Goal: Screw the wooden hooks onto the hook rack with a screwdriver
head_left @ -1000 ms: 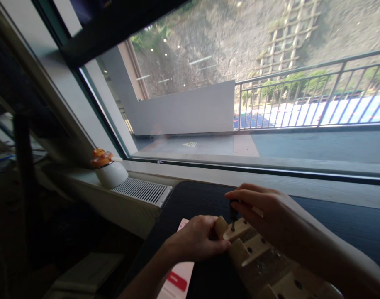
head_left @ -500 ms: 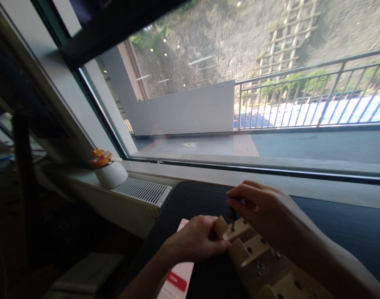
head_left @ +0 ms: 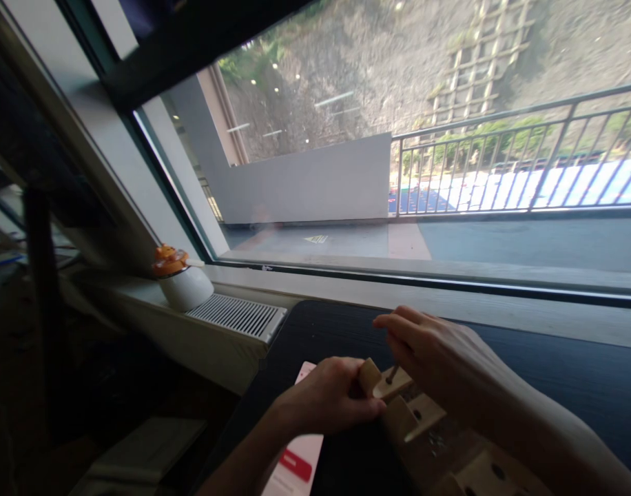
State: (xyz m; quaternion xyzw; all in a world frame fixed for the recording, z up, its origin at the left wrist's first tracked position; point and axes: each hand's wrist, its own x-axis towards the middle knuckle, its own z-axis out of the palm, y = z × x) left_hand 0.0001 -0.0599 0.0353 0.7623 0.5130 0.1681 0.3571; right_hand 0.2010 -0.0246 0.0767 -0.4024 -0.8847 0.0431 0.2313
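Near the table's front edge, my left hand is closed on the end of a light wooden block, thumb below and fingers behind. Beside it lies a rounded wooden strip with a screw hole. My right hand is over this strip, its fingers curled round a screwdriver. Only the metal shaft shows, tilted, its tip down on the strip; the hand covers the handle. Closer to me are more wooden pieces with dark holes, and several small metal screws on a brown surface.
A phone with a pink and red screen lies partly under my left forearm on the black table. Left of it, a white pot-like object with an orange top stands by a vent grille. A large window rises behind the table.
My right hand has turned and lowered a little, and now hides the screwdriver's dark handle. The shaft leans more to the right. My left hand keeps its hold on the wooden block.
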